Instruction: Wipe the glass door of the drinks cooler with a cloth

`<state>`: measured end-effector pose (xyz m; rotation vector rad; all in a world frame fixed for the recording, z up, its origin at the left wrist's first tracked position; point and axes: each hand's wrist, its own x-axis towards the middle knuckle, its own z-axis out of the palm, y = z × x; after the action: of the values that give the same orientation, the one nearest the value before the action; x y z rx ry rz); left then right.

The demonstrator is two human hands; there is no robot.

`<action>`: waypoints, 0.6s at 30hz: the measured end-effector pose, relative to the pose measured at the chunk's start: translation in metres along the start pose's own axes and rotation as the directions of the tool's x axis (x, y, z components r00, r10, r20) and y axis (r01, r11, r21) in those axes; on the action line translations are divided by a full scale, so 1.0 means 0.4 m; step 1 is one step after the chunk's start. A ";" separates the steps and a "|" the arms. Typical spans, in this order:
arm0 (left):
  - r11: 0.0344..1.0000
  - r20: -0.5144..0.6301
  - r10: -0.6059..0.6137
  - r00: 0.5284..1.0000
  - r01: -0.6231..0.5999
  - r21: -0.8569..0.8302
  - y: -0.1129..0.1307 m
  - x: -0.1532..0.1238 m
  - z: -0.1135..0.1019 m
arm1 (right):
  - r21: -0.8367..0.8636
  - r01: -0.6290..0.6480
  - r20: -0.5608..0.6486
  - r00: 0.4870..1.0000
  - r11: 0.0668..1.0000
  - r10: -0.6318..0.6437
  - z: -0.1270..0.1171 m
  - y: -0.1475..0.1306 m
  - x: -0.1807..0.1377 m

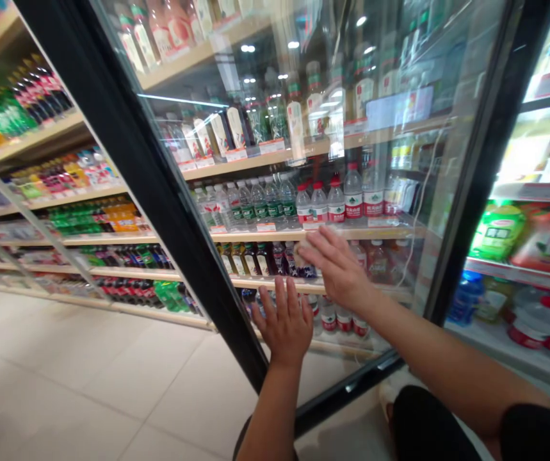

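A glass cooler door (390, 89) with a black frame stands swung out in front of me. My left hand (282, 323) lies flat on the lower glass, fingers spread upward, holding nothing. My right hand (335, 262) presses flat on the glass a little higher and to the right, fingers stretched toward the left. Behind the glass, shelves hold water bottles with red caps (337, 198) and clear bottles with green labels (260, 202).
To the left run open shelves (77, 192) of coloured soft-drink bottles above a pale tiled floor (87, 378). To the right, the open cooler interior (519, 269) shows green packs, blue-capped bottles and red-lidded tubs. The door's black frame (159, 192) slants across the middle.
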<state>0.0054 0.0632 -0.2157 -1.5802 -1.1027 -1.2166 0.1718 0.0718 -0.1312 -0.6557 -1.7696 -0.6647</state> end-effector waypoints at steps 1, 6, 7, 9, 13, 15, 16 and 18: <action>1.000 -0.001 0.003 1.000 -0.003 0.017 0.000 0.001 0.000 | -0.003 -0.053 -0.055 0.997 0.999 0.053 -0.010 0.015 0.015; 1.000 0.019 -0.008 1.000 0.008 0.001 0.000 -0.003 0.001 | 0.004 -0.145 -0.164 0.976 0.989 0.144 -0.024 0.045 -0.009; 1.000 0.024 -0.015 1.000 0.015 -0.011 -0.001 -0.005 0.002 | 0.002 -0.123 -0.136 0.983 0.992 0.122 -0.021 0.042 -0.036; 1.000 0.026 -0.022 0.999 0.022 -0.021 -0.004 -0.008 0.004 | -0.001 -0.056 -0.040 0.998 0.998 0.056 -0.020 0.043 -0.083; 1.000 0.013 -0.017 1.000 0.017 -0.017 -0.005 -0.006 0.005 | -0.019 -0.043 -0.046 0.998 0.999 0.042 -0.062 0.101 -0.071; 1.000 0.004 -0.015 1.000 0.015 -0.011 -0.003 -0.002 0.004 | -0.032 -0.135 -0.175 0.976 0.990 0.128 -0.089 0.143 -0.039; 1.000 0.000 -0.011 1.000 0.011 -0.004 -0.002 0.000 0.003 | -0.034 -0.179 -0.226 0.960 0.983 0.167 -0.097 0.158 -0.032; 1.000 -0.008 0.003 1.000 -0.003 0.012 0.000 0.003 0.002 | -0.041 -0.231 -0.279 0.937 0.972 0.211 -0.098 0.171 -0.050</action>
<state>0.0056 0.0642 -0.2145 -1.5656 -1.1000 -1.2109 0.2513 0.0888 -0.1323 -0.7625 -1.3981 -0.6336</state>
